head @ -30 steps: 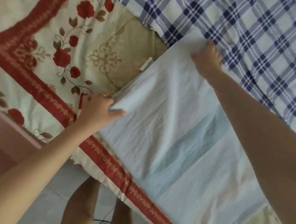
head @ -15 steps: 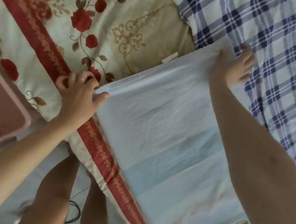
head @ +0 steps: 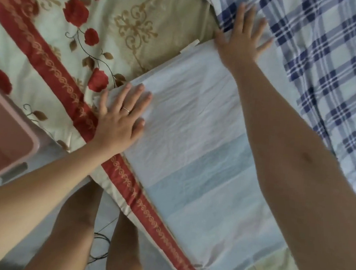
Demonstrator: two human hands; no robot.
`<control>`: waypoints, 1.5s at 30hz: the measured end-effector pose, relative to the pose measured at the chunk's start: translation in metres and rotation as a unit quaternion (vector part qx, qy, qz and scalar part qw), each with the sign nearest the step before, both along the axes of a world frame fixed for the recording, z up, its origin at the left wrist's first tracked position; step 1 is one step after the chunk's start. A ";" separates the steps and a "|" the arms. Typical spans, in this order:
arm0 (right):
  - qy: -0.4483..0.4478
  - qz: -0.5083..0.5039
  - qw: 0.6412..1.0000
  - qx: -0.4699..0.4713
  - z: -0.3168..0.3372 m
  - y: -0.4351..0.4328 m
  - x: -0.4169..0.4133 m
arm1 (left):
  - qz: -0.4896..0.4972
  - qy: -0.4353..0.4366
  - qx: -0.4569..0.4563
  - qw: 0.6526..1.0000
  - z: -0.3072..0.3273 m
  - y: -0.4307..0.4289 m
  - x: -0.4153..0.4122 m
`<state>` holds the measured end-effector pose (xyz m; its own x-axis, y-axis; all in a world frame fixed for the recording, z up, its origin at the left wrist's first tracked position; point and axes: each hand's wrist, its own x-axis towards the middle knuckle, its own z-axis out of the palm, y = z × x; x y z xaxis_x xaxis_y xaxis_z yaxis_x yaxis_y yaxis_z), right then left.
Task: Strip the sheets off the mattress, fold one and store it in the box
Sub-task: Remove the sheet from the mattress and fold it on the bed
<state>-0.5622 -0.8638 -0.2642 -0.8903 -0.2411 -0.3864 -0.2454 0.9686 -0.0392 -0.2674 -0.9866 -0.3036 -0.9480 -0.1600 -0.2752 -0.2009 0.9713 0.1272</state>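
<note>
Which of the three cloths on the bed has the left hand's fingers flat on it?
The pale sheet in the middle; the left hand presses its corner. Floral cover and plaid sheet flank it.

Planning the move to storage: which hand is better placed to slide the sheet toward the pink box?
Probably the left hand: it lies flat on the sheet edge nearest the box; the right hand is farther.

Pink box (head: 3, 135) partly beyond left edge.

Flat hands (head: 121, 116) on folded sheet (head: 194, 136)
</note>
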 end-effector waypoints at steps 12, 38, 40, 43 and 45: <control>-0.044 -0.355 0.933 0.036 0.004 0.281 0.390 | 0.320 -0.054 0.053 0.944 0.032 0.104 -0.037; 0.093 -0.050 0.991 -0.078 -0.015 0.337 0.284 | -0.385 -0.084 -0.085 0.915 0.023 0.207 -0.090; 0.103 -0.138 0.984 -0.048 -0.019 0.368 0.231 | -0.346 -0.105 -0.065 0.930 0.022 0.232 -0.134; 0.102 -0.358 0.928 -0.003 -0.027 0.394 0.181 | -0.294 -0.125 -0.035 0.947 0.023 0.257 -0.198; 0.084 -0.434 0.897 0.005 -0.019 0.392 0.163 | -0.263 -0.134 -0.018 0.955 0.027 0.266 -0.225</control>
<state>-0.3994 -0.4720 -0.2829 -0.7873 0.5731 -0.2274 0.5992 0.7981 -0.0635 -0.4922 -0.7208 -0.2766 -0.7960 0.3040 -0.5234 0.2946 0.9500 0.1038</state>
